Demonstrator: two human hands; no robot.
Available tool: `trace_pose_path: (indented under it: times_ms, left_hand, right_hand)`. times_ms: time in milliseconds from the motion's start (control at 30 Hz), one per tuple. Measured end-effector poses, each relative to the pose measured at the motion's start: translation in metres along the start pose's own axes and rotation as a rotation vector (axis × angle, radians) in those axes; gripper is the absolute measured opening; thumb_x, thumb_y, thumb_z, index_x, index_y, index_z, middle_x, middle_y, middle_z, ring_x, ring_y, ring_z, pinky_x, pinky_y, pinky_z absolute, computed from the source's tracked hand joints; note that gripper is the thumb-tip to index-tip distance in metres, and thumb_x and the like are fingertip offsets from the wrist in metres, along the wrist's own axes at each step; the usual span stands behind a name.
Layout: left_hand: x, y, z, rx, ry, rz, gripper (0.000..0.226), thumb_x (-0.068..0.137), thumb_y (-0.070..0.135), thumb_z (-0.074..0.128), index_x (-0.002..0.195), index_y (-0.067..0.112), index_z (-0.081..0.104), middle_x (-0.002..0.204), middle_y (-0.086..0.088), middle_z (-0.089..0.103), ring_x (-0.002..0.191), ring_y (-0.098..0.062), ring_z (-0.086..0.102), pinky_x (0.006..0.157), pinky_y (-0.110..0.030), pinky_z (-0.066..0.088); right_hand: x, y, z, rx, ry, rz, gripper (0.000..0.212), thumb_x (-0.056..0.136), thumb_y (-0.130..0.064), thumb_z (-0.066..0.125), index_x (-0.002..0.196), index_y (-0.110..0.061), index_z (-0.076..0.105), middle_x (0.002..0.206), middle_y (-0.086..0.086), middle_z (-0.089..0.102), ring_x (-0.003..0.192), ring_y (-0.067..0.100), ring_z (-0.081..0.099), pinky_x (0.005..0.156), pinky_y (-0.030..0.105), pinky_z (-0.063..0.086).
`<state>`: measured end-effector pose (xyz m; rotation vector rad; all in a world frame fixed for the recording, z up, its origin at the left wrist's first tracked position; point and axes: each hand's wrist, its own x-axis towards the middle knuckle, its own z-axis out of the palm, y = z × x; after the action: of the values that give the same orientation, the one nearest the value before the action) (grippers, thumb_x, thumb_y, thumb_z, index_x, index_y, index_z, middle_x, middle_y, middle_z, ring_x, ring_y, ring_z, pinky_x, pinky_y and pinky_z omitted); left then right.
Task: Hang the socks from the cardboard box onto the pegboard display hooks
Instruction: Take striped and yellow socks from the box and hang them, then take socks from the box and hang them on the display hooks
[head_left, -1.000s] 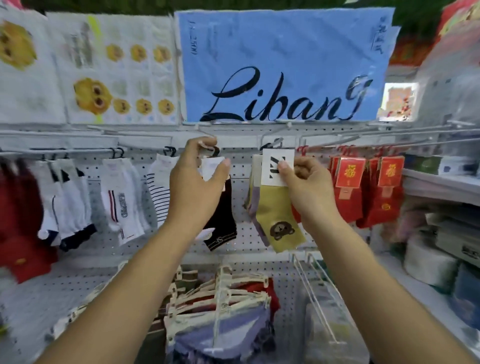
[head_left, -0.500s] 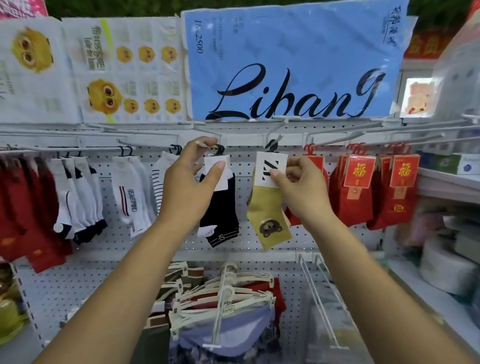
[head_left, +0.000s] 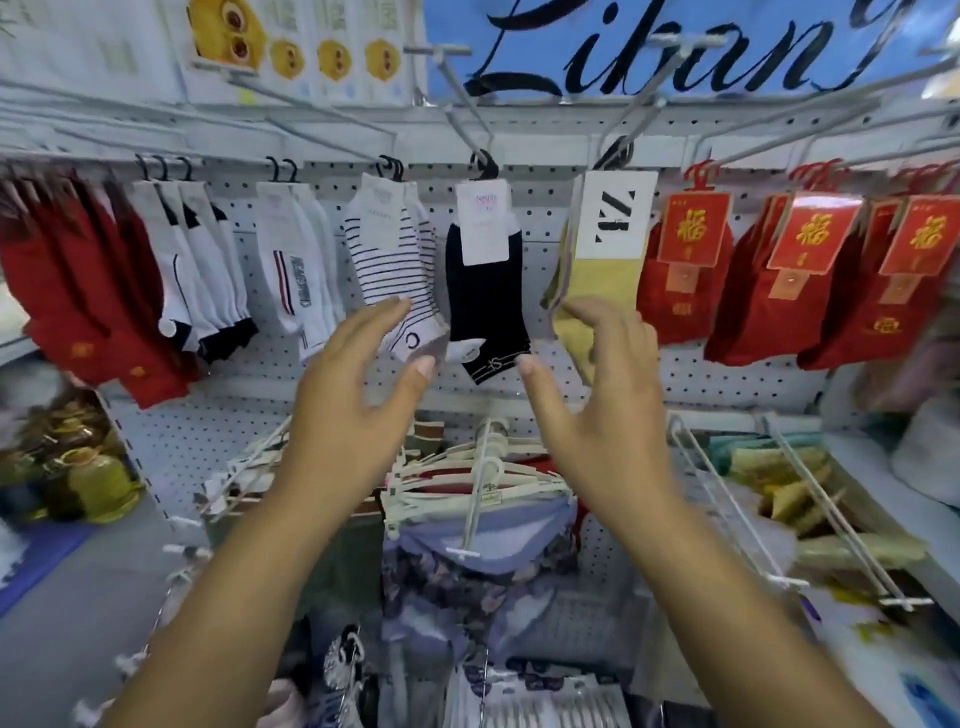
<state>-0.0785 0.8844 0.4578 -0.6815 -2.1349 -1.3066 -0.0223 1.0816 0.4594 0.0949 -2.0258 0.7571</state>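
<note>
Two hands, empty, fingers spread: left hand (head_left: 358, 415) and right hand (head_left: 597, 415) sit below the black sock (head_left: 485, 306). Just right of the black sock, the yellow sock (head_left: 597, 291) hangs on a pegboard hook (head_left: 615, 153).

Colour-wise the white pegboard (head_left: 561, 218) is dotted with dark holes, and its row runs from plain red socks (head_left: 78, 291) on the far left, through white socks (head_left: 291, 270) with a navy-and-red stripe and white socks with thin black stripes (head_left: 389, 260), to a black sock (head_left: 485, 306) under a white tag. Next come mustard-yellow socks (head_left: 597, 291) with a black-on-white "ZA" card (head_left: 615, 215), then red socks with gold lettering (head_left: 810, 270) on the right, and above them a blue sign (head_left: 675, 31) in black script.
</note>
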Motion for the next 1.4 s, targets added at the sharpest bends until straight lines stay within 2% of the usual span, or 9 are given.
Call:
trace_pose_path:
  times_ms: [133,333,533,700,767,900,1100,1267,1400]
  left_hand:
    - [-0.044,-0.031,-0.032,0.095,-0.026,-0.084,0.048,0.096,0.04,0.064,0.143,0.036,0.054,0.152,0.016,0.048,0.143,0.0,0.038,0.12,-0.041,0.034]
    - [-0.127,-0.088,-0.117,0.24,0.014,-0.282,0.046,0.096,0.028,0.069,0.141,0.023,0.059,0.15,0.005,0.052,0.141,-0.009,0.042,0.114,-0.012,0.026]
    - [-0.232,-0.138,-0.228,0.352,0.032,-0.499,0.046,0.092,0.017,0.074,0.137,0.01,0.061,0.144,-0.008,0.057,0.135,-0.021,0.05,0.115,-0.027,0.034]
    - [-0.334,-0.178,-0.312,0.39,0.042,-0.672,0.044,0.092,0.022,0.074,0.134,0.012,0.062,0.133,0.004,0.057,0.122,-0.009,0.051,0.105,-0.005,0.027]
    - [-0.37,-0.19,-0.342,0.396,0.029,-0.768,0.046,0.091,0.024,0.075,0.133,0.008,0.063,0.134,0.001,0.059,0.125,-0.009,0.051,0.107,-0.007,0.028]
    - [-0.429,-0.202,-0.392,0.406,0.007,-0.977,0.05,0.091,0.021,0.075,0.136,0.005,0.061,0.14,-0.011,0.061,0.132,-0.028,0.054,0.112,-0.038,0.04]
    - [-0.486,-0.212,-0.449,0.425,0.052,-1.152,0.055,0.094,0.031,0.07,0.144,0.014,0.054,0.148,-0.002,0.054,0.137,-0.02,0.048,0.108,-0.019,0.029]
    - [-0.508,-0.231,-0.486,0.435,0.217,-1.259,0.056,0.094,0.032,0.07,0.145,0.018,0.052,0.136,0.014,0.047,0.126,0.002,0.038,0.096,0.008,0.013]
    - [-0.513,-0.264,-0.513,0.464,0.326,-1.334,0.06,0.093,0.039,0.068,0.147,0.02,0.049,0.147,0.006,0.051,0.136,-0.011,0.043,0.108,-0.012,0.024]
  right_hand:
    - [-0.049,-0.029,0.035,0.054,-0.239,0.018,0.04,0.097,-0.028,0.066,0.133,-0.012,0.057,0.132,0.001,0.056,0.127,0.018,0.047,0.105,0.022,0.035]
    - [-0.123,-0.088,0.103,0.155,-0.475,0.048,0.046,0.099,-0.041,0.056,0.139,-0.02,0.052,0.141,-0.005,0.049,0.133,0.009,0.039,0.107,0.007,0.021]
    - [-0.211,-0.17,0.187,0.231,-0.693,0.135,0.046,0.095,-0.033,0.066,0.136,-0.014,0.056,0.136,0.004,0.057,0.127,0.02,0.049,0.103,0.023,0.036]
    - [-0.3,-0.237,0.248,0.332,-0.953,0.248,0.048,0.092,-0.032,0.069,0.135,-0.015,0.057,0.131,0.003,0.06,0.124,0.021,0.054,0.106,0.037,0.043]
    - [-0.334,-0.26,0.266,0.388,-1.028,0.293,0.046,0.091,-0.033,0.069,0.132,-0.018,0.058,0.128,0.0,0.062,0.12,0.02,0.058,0.102,0.042,0.047]
    - [-0.386,-0.293,0.296,0.386,-1.18,0.321,0.047,0.086,-0.037,0.073,0.129,-0.026,0.057,0.121,-0.008,0.064,0.113,0.012,0.059,0.092,0.024,0.045]
    - [-0.412,-0.323,0.345,0.407,-1.467,0.34,0.066,0.081,-0.034,0.081,0.139,-0.029,0.049,0.132,-0.016,0.059,0.126,0.009,0.057,0.105,0.044,0.049]
    - [-0.412,-0.353,0.4,0.406,-1.593,0.215,0.056,0.082,-0.036,0.08,0.122,-0.054,0.045,0.124,-0.036,0.052,0.115,-0.02,0.05,0.097,0.011,0.042]
    - [-0.415,-0.389,0.465,0.435,-1.688,0.103,0.06,0.084,-0.033,0.079,0.136,-0.03,0.049,0.127,-0.018,0.056,0.119,0.004,0.054,0.102,0.027,0.044]
